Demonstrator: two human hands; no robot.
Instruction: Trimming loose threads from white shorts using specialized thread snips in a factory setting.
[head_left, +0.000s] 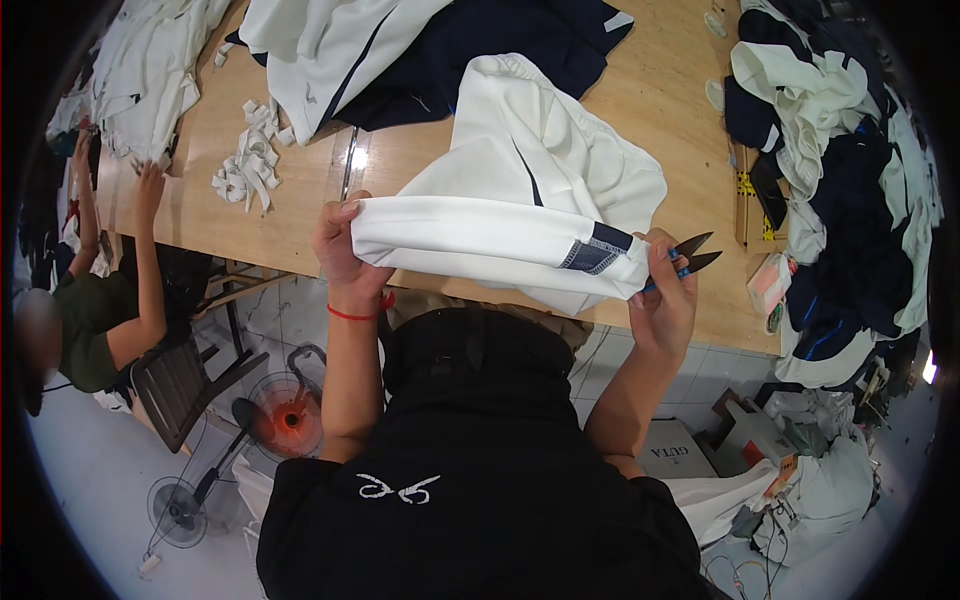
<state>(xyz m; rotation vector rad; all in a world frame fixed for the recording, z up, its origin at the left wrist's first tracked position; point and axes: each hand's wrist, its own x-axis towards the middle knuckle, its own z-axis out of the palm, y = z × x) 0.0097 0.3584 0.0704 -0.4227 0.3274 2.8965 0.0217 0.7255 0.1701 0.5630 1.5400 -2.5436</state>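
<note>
A white garment (470,232) with a navy patch (597,250) and a thin navy stripe is stretched between my two hands over the table's near edge. My left hand (343,245) grips its folded edge at the left end, thumb on top. At the other end, near the patch, my right hand (664,290) pinches the edge. Small thread snips (697,253) with dark blades and blue on the handle are also held in my right hand, blades pointing outward to the right. The rest of the garment lies bunched on the table beyond.
On the wooden table (690,130) lie white fabric strips (250,160) and white and navy garments (400,60). Garments are heaped at the right (850,200). At the left, a co-worker (110,310) reaches toward a white pile (150,80). Fans (180,510) and boxes (675,447) stand on the floor.
</note>
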